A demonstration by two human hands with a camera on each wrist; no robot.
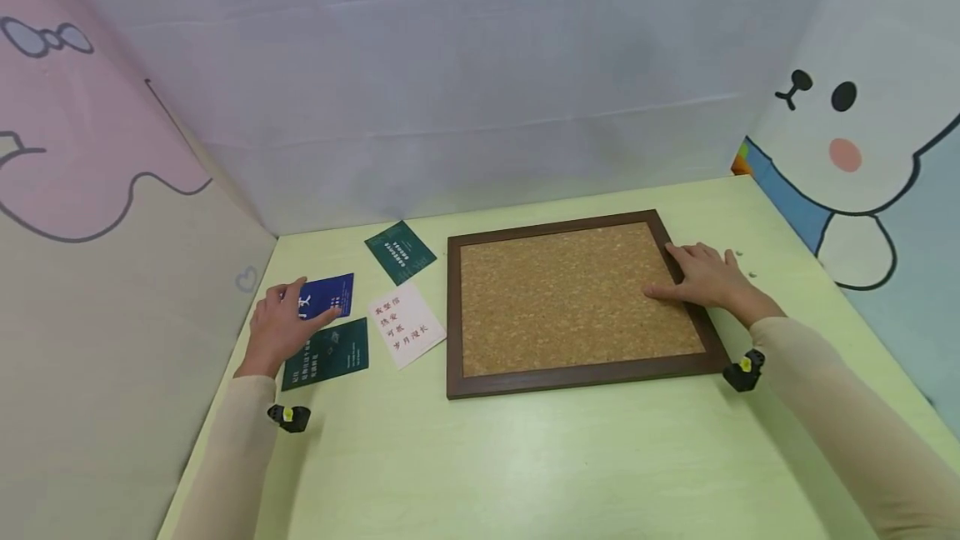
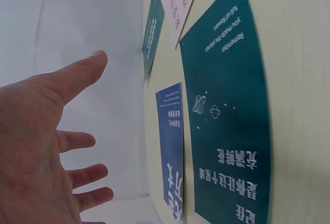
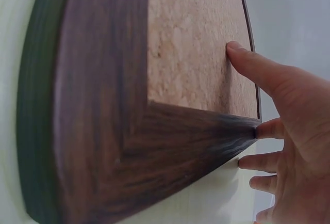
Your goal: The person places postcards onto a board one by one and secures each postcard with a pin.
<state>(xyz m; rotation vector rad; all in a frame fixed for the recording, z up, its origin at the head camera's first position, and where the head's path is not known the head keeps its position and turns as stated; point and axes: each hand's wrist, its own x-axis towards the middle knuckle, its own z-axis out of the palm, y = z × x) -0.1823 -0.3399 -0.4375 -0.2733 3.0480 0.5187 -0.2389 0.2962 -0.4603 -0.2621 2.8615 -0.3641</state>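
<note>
Left hand (image 1: 281, 325), fingers apart, hovers near the blue card (image 1: 330, 294); right hand (image 1: 708, 277), fingers spread, meets the framed corkboard (image 1: 570, 298), which an uneven push could skew.

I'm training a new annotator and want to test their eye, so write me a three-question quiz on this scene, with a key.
1. Which thing lies under the person's right hand?
A) a blue rectangular paper card
B) a rectangular cork board with a brown frame
C) a pale pink rectangular paper card

2. True or false: the person's left hand grips a blue rectangular paper card.

3. How many dark-green rectangular paper cards lie on the pale yellow-green flat table?

Key
1. B
2. False; it holds nothing.
3. Two
</note>
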